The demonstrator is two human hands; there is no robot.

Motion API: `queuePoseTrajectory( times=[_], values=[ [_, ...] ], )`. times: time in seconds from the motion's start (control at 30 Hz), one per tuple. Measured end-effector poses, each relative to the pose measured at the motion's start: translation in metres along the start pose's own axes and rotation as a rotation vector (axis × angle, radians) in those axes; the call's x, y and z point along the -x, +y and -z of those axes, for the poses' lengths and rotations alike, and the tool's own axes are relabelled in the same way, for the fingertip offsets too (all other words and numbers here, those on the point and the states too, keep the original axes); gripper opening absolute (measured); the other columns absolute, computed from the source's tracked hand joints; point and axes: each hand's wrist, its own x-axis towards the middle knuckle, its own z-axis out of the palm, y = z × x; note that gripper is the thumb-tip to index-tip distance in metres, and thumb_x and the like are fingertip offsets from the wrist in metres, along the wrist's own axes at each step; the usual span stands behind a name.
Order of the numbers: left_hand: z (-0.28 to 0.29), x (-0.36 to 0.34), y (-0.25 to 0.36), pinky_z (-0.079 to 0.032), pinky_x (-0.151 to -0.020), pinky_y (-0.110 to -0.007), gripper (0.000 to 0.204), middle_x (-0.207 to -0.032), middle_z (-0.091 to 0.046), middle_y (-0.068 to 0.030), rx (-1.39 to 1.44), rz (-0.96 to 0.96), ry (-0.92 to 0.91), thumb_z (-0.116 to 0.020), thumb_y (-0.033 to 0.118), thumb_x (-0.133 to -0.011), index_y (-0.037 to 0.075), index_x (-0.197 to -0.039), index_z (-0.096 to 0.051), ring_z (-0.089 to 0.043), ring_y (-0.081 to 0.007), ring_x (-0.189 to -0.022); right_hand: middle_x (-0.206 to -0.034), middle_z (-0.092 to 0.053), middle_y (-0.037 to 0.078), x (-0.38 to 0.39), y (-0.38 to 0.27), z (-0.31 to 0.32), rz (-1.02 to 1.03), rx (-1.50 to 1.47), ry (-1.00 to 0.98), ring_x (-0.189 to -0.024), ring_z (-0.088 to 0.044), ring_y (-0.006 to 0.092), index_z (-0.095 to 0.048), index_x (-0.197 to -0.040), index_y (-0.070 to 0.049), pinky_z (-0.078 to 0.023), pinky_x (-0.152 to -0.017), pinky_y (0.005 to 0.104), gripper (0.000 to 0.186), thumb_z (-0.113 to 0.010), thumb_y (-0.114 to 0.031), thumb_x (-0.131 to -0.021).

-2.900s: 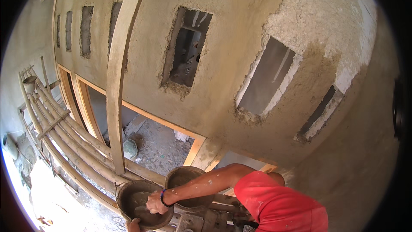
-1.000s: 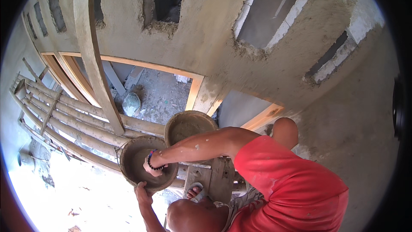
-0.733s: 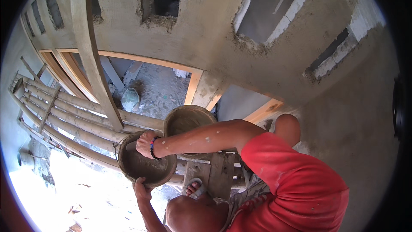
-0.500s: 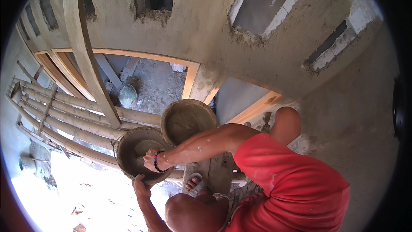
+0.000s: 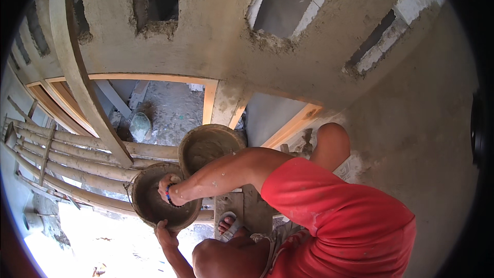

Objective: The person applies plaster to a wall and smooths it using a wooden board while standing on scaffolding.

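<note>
Our left hand (image 5: 165,235) clasps the nearer bucket (image 5: 147,211) at six o'clock; our right hand (image 5: 167,186) curls inside, whether holding anything we cannot tell.

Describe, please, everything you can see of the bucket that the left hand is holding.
The bucket is round, grey-brown and crusted with what looks like mortar; its material is hard to tell. A thin handle shows at its left. Its mouth faces the camera, with wet-looking paste inside. The left hand's grip is on its near side, the right hand's grip down inside it. A second bucket stands beside it; what it rests on is hidden.
</note>
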Motion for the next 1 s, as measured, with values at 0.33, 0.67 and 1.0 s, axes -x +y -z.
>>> queuePoseTrajectory(
  times=[0.33, 0.67, 1.0],
  values=[
    [-0.010, 0.007, 0.002, -0.055, -0.059, -0.032, 0.021, -0.092, -0.055, -0.0098, -0.010, -0.023, -0.022, -0.053, 0.016, -0.077, -0.001, -0.089, -0.058, -0.058, -0.0208, -0.078, -0.087, -0.070, 0.009, -0.010, 0.015, -0.005, 0.191, -0.473, -0.509, -0.079, -0.068, 0.0269, -0.072, -0.086, -0.007, -0.055, -0.067, 0.0419, 0.023, -0.062, -0.017, -0.068],
    [-0.001, -0.010, -0.018, -0.056, -0.060, -0.034, 0.027, -0.091, -0.055, -0.0111, -0.047, -0.075, -0.044, -0.056, 0.015, -0.075, -0.003, -0.096, -0.055, -0.059, -0.0241, -0.083, -0.082, -0.070, 0.007, 0.018, 0.046, 0.010, -0.205, -0.195, 0.184, -0.086, -0.067, 0.0263, -0.074, -0.082, -0.010, -0.053, -0.064, 0.0469, 0.018, -0.058, -0.017, -0.077],
    [0.000, -0.013, -0.002, -0.059, -0.062, -0.040, 0.030, -0.095, -0.053, -0.0110, 0.050, 0.069, -0.023, -0.057, 0.009, -0.073, 0.001, -0.101, -0.049, -0.059, -0.0249, -0.082, -0.079, -0.071, 0.010, 0.020, 0.001, -0.007, 0.318, -0.129, 0.152, -0.080, -0.069, 0.0283, -0.074, -0.079, -0.009, -0.056, -0.066, 0.0431, 0.018, -0.059, -0.017, -0.073]
  ],
)
